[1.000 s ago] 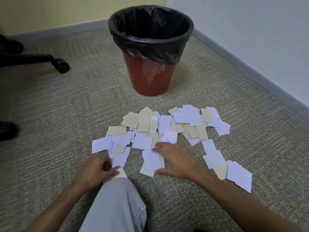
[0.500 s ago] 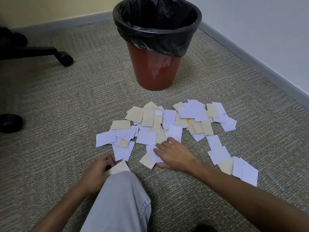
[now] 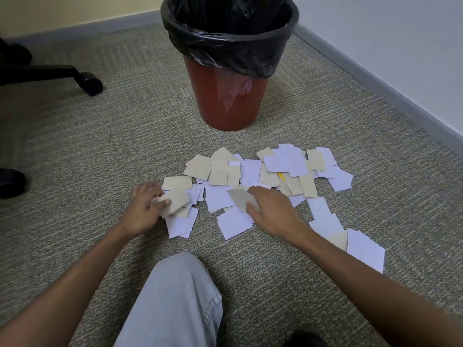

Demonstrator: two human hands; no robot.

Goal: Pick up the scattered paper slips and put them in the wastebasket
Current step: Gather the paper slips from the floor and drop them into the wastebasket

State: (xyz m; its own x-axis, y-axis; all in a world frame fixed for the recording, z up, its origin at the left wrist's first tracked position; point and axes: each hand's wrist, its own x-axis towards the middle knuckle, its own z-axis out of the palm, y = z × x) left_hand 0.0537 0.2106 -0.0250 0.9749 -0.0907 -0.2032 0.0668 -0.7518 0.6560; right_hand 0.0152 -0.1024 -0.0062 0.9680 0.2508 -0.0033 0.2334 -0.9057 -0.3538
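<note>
We see a scatter of small white and tan rectangular paper slips point(image 3: 253, 176) lying across the middle of the frame on the speckled grey-beige carpet floor point(image 3: 100, 146). Above them, at the top centre, stands the terracotta-red plastic wastebasket point(image 3: 229, 96), upright on the carpet and well apart from the slips, with a black plastic bin liner point(image 3: 230, 46) folded over its rim.

The left hand point(image 3: 145, 209) sits at the left edge of the scatter. Its fingers point(image 3: 140, 194) are curled around a small bunch of tan slips point(image 3: 176, 200), the thumb pressed on top of them. The right hand point(image 3: 270, 209) lies just below the centre of the scatter, and its fingers pinch a single greyish-tan slip point(image 3: 238, 196) that tilts up off the white slips beneath.

More slips trail toward the lower right of the frame, ending in a large white slip point(image 3: 365, 249) beside the right forearm. At the bottom centre we see a knee in light blue denim point(image 3: 175, 296). At the upper left a black office-chair leg with a caster wheel point(image 3: 91, 82) rests on the carpet. A grey baseboard point(image 3: 390, 93) runs along the white wall at the upper right.
</note>
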